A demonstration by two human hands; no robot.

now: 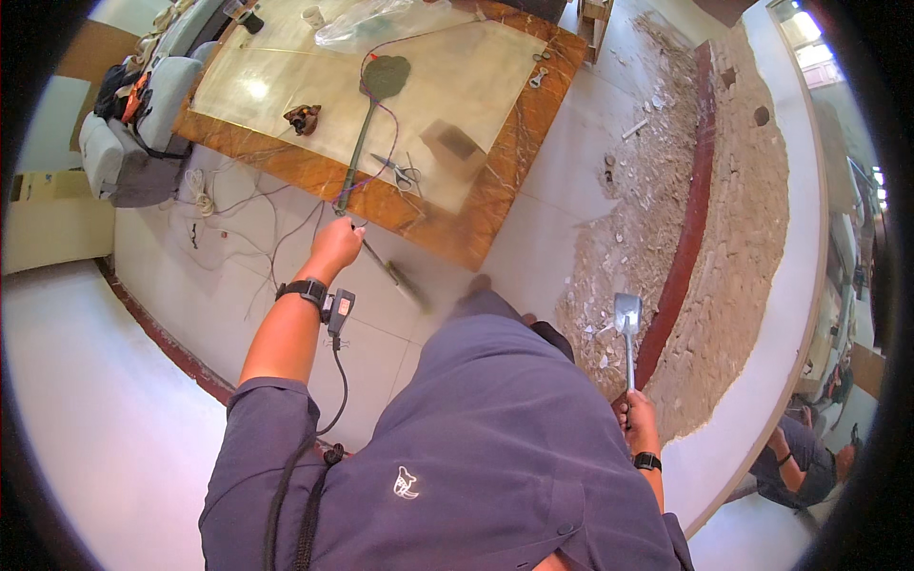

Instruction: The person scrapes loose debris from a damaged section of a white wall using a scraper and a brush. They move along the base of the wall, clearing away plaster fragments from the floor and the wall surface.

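Observation:
My right hand, low at the right, is closed around the handle of a small metal shovel. Its silver blade points away from me, over the rubble along the wall's foot. My left hand forms a fist just off the table's near edge, gripping a thin-handled tool that slants down to the right. Blur hides the kind of its far end. Just beyond that fist is the handle end of a long green tool, lying across the table with its dark, rounded head farther off.
The table has a brown marbled border and carries scissors, a clear plastic bag and a cup. Cords trail on the floor. At right, a wall has broken plaster above a red strip. Grey chairs stand left.

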